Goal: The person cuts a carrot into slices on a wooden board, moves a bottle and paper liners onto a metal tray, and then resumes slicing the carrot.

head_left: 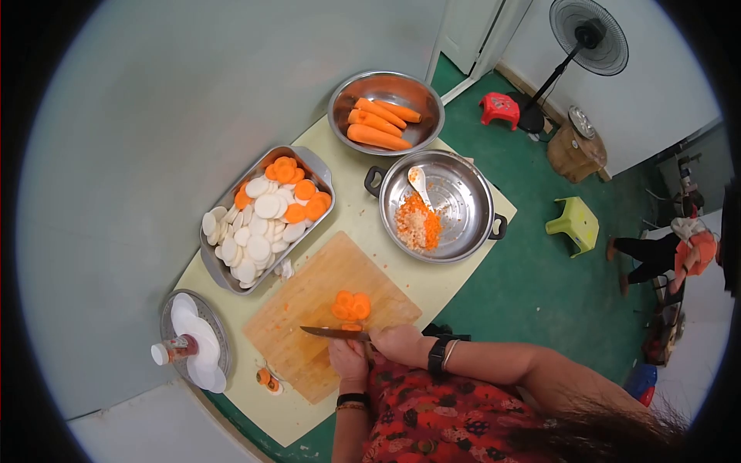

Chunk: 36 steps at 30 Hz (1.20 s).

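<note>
My right hand [397, 344] is closed round the handle of a knife [332, 332], whose blade lies across a carrot piece [351, 327] on the wooden cutting board [297, 309]. Just below the blade, my left hand [347, 359] has its fingers bent against the carrot, which is mostly hidden by the hand and blade. Several orange carrot slices [351, 305] lie beyond the knife on the board. Up and to the left, a metal tray [315, 165] holds white slices [258, 231] and more carrot slices.
A bowl [340, 96] holds several whole carrots [374, 137]. Beside it, a pan [471, 193] contains chopped bits and a spoon [418, 179]. Carrot ends [266, 379] lie left of the board, near a plate [224, 332] with a jar [176, 349]. Another person [671, 255] is far right.
</note>
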Each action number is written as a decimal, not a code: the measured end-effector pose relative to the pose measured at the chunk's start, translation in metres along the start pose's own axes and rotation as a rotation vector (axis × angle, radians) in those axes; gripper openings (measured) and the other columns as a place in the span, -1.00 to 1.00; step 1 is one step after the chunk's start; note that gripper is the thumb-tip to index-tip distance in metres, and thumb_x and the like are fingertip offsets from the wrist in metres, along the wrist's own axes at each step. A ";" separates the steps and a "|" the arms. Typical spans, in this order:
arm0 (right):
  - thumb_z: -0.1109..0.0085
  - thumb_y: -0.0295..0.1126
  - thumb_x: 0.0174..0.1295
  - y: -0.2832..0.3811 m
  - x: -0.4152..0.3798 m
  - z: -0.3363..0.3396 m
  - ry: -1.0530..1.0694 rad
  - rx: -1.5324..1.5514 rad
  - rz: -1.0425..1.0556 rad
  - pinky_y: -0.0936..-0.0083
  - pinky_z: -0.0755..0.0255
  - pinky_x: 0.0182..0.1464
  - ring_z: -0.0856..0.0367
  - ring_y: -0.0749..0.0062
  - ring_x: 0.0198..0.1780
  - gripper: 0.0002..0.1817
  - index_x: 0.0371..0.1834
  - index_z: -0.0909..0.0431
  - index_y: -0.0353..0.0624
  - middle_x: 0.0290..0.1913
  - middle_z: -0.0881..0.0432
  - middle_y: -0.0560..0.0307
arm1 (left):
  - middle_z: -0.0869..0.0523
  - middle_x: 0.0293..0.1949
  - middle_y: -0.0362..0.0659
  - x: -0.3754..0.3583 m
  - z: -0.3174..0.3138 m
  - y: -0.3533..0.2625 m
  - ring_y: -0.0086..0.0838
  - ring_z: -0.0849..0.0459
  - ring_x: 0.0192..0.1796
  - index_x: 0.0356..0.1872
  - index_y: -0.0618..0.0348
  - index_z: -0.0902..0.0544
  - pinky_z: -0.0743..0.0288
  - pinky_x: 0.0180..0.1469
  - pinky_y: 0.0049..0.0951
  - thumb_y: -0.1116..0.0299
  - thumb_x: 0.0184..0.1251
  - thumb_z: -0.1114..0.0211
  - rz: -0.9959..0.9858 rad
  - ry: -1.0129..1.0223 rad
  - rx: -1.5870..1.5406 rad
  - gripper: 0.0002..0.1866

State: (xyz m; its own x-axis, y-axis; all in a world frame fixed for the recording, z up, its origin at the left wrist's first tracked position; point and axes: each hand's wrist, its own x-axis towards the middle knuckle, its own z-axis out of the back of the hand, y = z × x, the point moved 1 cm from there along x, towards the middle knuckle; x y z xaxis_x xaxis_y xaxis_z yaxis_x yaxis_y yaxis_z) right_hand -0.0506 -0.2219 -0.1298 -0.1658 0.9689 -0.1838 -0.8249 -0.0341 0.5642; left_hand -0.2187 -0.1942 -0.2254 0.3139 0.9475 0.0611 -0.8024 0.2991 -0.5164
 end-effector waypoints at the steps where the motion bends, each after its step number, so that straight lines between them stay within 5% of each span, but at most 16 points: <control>1: 0.00 -0.40 0.15 -0.002 0.001 -0.002 0.000 -0.007 0.014 0.30 -0.48 -0.58 -0.64 0.16 -0.56 -0.86 -0.29 -0.43 -0.22 -0.60 -0.60 0.02 | -0.52 -0.11 0.20 -0.002 0.000 0.000 0.12 -0.51 -0.10 -0.04 0.32 -0.40 -0.42 -0.07 -0.02 0.25 0.18 -0.18 0.011 0.008 0.010 -0.59; 9: 0.01 -0.39 0.17 -0.003 0.008 -0.007 0.027 -0.073 0.039 0.35 -0.45 -0.61 -0.65 0.22 -0.54 -0.75 -0.13 -0.43 -0.28 -0.59 -0.61 0.06 | -0.52 -0.20 0.14 -0.002 -0.002 0.001 0.08 -0.52 -0.16 -0.12 0.28 -0.42 -0.41 -0.16 -0.04 0.26 0.22 -0.17 0.007 -0.031 0.052 -0.68; 18: 0.08 -0.38 0.24 -0.005 0.034 -0.018 0.220 0.052 -0.065 0.22 -0.53 -0.40 -0.68 0.02 -0.43 -0.80 -0.19 -0.39 -0.31 -0.48 -0.65 -0.13 | -0.51 -0.25 0.10 -0.002 0.007 -0.009 0.06 -0.51 -0.17 -0.10 0.28 -0.44 -0.39 -0.17 -0.07 0.24 0.28 -0.17 0.030 0.017 0.035 -0.68; 36: 0.10 -0.23 0.37 -0.008 0.009 -0.004 0.037 0.042 0.034 0.22 -0.47 -0.51 -0.62 0.08 -0.53 -0.74 -0.33 -0.42 -0.20 -0.61 -0.58 -0.04 | -0.50 -0.18 0.16 -0.005 0.019 -0.007 0.04 -0.48 -0.12 -0.03 0.37 -0.43 -0.37 -0.06 -0.11 0.19 0.34 -0.13 -0.013 0.006 -0.214 -0.60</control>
State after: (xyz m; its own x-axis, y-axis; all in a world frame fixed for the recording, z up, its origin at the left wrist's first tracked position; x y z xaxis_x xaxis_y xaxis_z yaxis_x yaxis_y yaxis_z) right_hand -0.0479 -0.2138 -0.1391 -0.2136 0.9576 -0.1933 -0.7955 -0.0557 0.6034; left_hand -0.2237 -0.1985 -0.2057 0.3268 0.9429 0.0641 -0.6724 0.2796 -0.6854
